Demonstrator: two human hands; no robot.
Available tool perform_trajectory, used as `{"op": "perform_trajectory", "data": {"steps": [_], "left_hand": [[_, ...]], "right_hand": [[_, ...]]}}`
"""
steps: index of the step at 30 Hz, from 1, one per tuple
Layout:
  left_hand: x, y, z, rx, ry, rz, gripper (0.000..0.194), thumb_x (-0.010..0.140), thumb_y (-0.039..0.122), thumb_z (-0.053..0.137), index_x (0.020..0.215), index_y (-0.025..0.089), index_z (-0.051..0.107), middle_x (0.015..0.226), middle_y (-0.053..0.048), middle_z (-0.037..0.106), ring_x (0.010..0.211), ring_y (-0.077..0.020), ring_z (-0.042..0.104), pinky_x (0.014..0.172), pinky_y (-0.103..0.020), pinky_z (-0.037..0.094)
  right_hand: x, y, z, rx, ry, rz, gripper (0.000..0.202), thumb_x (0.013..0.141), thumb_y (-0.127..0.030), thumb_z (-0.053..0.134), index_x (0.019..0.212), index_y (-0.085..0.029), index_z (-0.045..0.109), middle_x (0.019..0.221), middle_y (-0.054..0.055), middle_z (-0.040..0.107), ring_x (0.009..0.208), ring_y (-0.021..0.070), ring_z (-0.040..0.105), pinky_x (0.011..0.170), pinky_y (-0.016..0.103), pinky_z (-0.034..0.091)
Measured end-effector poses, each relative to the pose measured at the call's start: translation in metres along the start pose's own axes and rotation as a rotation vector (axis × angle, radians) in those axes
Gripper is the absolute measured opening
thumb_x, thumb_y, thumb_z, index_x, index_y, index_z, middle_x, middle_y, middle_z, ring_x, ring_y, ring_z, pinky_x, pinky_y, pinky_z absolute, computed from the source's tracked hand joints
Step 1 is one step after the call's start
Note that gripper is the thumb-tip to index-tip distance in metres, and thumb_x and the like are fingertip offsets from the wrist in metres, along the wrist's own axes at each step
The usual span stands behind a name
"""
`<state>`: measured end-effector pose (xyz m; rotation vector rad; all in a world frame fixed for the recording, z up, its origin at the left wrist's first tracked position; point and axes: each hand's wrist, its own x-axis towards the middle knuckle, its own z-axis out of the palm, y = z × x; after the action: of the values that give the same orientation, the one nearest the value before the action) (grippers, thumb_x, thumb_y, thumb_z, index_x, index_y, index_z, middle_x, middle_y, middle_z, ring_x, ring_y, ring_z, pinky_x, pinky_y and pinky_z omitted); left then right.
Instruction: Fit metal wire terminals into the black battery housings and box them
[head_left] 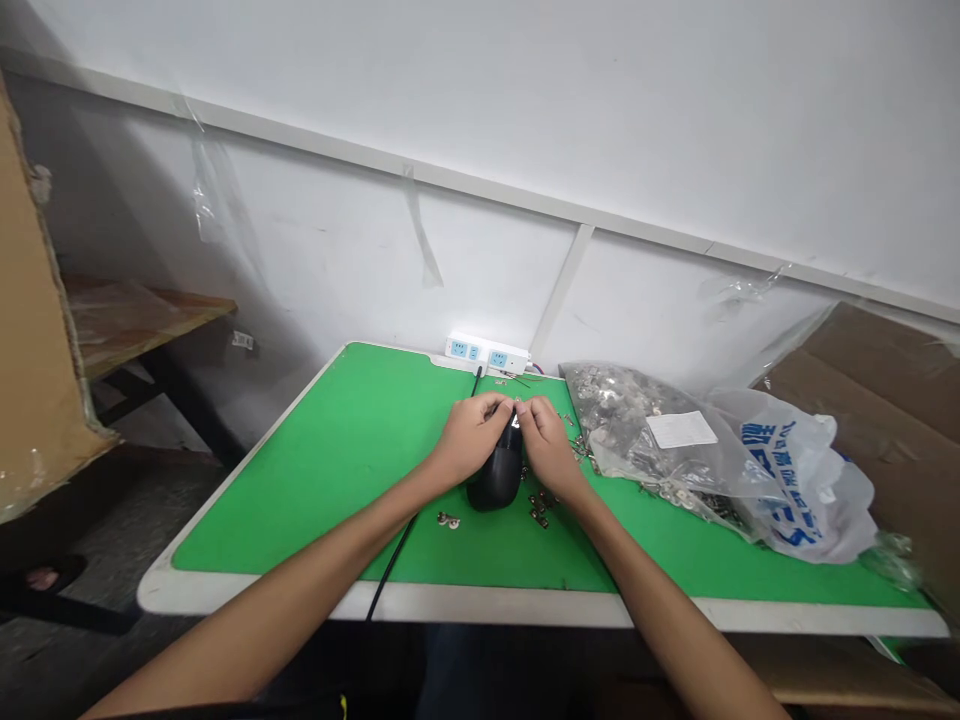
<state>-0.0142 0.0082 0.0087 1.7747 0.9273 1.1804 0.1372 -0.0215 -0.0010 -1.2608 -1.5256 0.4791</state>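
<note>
My left hand [474, 433] and my right hand [545, 445] meet at the far end of a black rounded device [496, 482] on the green table mat. Thumbs and fingers of both are closed in a pinch. Between the fingertips shows a small shiny metal part [516, 420]; its exact shape is too small to tell. Several loose metal pieces [538, 510] lie beside my right wrist. Two more small metal pieces [448, 520] rest left of the device's near end.
At the right, a clear plastic bag [622, 405] of metal parts lies beside a white printed bag [806, 490]. A power strip [487, 353] stands by the wall. A black cable [391, 568] crosses the table's front edge. Cardboard [877, 400] leans at right; a wooden table [142, 320] stands left.
</note>
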Motion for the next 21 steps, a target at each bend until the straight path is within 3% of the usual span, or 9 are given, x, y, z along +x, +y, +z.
{"op": "perform_trajectory", "data": {"steps": [3,7,10,16,21], "left_hand": [[-0.002,-0.001,0.002,-0.002,0.012,-0.009,0.037,0.095,0.046,0.053,0.086,0.018,0.074,0.087,-0.005,0.077,0.081,-0.0216,0.068,0.076,-0.031,0.05],[-0.002,-0.002,0.003,-0.037,0.023,0.001,0.037,0.095,0.047,0.054,0.084,0.017,0.073,0.086,-0.006,0.077,0.08,-0.0212,0.068,0.075,-0.031,0.05],[-0.002,-0.002,0.004,-0.085,0.026,-0.003,0.037,0.094,0.048,0.055,0.088,0.017,0.075,0.086,-0.006,0.077,0.081,-0.0214,0.068,0.075,-0.031,0.05],[-0.002,-0.005,0.005,-0.147,0.021,0.003,0.037,0.093,0.049,0.057,0.087,0.016,0.073,0.084,-0.006,0.074,0.081,-0.0207,0.066,0.074,-0.03,0.05],[-0.001,-0.008,0.004,-0.191,0.009,-0.02,0.038,0.092,0.051,0.058,0.084,0.016,0.071,0.079,-0.005,0.071,0.076,-0.0192,0.062,0.069,-0.029,0.047]], "right_hand": [[0.0,-0.003,-0.002,0.071,-0.033,0.039,0.046,0.096,-0.064,0.058,0.071,-0.027,0.049,0.075,-0.001,0.05,0.076,0.0208,0.045,0.074,0.034,0.039],[0.001,-0.005,-0.005,0.28,-0.106,0.197,0.052,0.086,-0.071,0.069,0.068,-0.026,0.049,0.065,-0.005,0.042,0.063,0.0165,0.037,0.061,0.031,0.033],[0.0,-0.004,-0.004,0.381,-0.089,0.292,0.055,0.079,-0.071,0.076,0.067,-0.025,0.049,0.061,-0.006,0.041,0.059,0.0142,0.034,0.057,0.03,0.029],[-0.004,-0.001,0.004,0.516,0.021,0.3,0.051,0.073,-0.065,0.086,0.081,-0.025,0.056,0.068,-0.006,0.054,0.062,0.0134,0.045,0.059,0.027,0.035],[-0.002,0.002,0.005,0.578,-0.014,0.348,0.051,0.069,-0.062,0.09,0.089,-0.023,0.065,0.076,-0.003,0.065,0.067,0.0139,0.055,0.064,0.027,0.042]]}}
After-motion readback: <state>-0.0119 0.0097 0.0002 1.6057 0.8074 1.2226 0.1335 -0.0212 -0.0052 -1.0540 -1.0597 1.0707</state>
